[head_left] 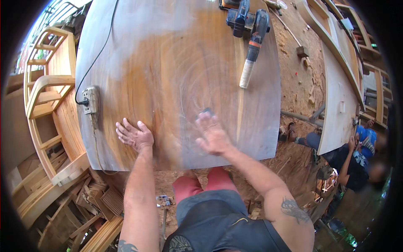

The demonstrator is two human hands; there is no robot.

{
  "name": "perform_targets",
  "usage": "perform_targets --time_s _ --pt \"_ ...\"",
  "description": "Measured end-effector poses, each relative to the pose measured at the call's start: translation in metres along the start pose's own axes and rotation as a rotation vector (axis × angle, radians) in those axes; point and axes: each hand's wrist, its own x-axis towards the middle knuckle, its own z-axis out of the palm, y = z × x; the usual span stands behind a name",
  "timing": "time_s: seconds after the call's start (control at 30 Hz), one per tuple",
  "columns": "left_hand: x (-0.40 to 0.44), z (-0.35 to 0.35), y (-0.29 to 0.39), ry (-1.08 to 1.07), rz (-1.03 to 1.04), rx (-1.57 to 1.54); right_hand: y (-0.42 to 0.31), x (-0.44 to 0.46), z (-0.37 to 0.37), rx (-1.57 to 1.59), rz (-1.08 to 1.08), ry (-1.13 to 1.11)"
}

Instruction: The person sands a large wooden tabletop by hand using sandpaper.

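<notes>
Dark sleeveless top (214, 224) nearest the lens, red legwear (220, 180) beyond it, body close to the near edge of the wooden table (163, 96).

Left hand (135, 135) flat on the wood, fingers open and spread, holding nothing. Right hand (213, 135) blurred, fingers extended over a small dark pad (210, 111) on the table, right of the left hand; cannot tell whether they grip it or only press.

Risks, as judged: pad could slip from under the fingertips if pressure falls unevenly, leaving bare skin to rub the wood. A wide sweep forward and right could knock the power tool (240, 21), whose tape-wrapped pipe (247, 74) points back toward the person. Socket block (90, 100) sits near the left hand; a snag on its black cable (111, 28) or pale lead (96, 145) could drag it. Loose dust might hide an uneven patch.

Surface: brown grain under a whitish haze, heaviest at the far left and right side; faint curved streaks mid-table.

Room: slatted wooden frame (65, 98) left, offcuts (96, 197) below it. Reddish ground (300, 40) with scraps. Pale panel (340, 109) right, another person (357, 178) beside it.
</notes>
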Motion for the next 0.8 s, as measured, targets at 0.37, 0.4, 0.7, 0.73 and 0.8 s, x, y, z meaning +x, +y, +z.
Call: perform_targets --time_s 0.37,0.4,0.7,0.73,0.8 --pt "0.001 0.003 -0.003 -0.024 -0.003 0.016 -0.064 0.009 0.023 0.077 0.037 0.092" --pt "0.0 0.003 -0.003 -0.028 -0.005 0.009 -0.048 -0.012 0.018 0.029 0.068 0.08" --pt "0.001 0.003 -0.006 -0.006 0.002 -0.079 -0.05 0.058 0.007 -0.081 0.276 0.184" --pt "0.002 0.008 -0.011 0.009 0.009 -0.12 -0.067 0.028 0.028 -0.032 0.178 0.159" --pt "0.007 0.003 -0.026 -0.013 0.041 -0.218 -0.091 -0.043 0.056 0.063 0.104 0.086"
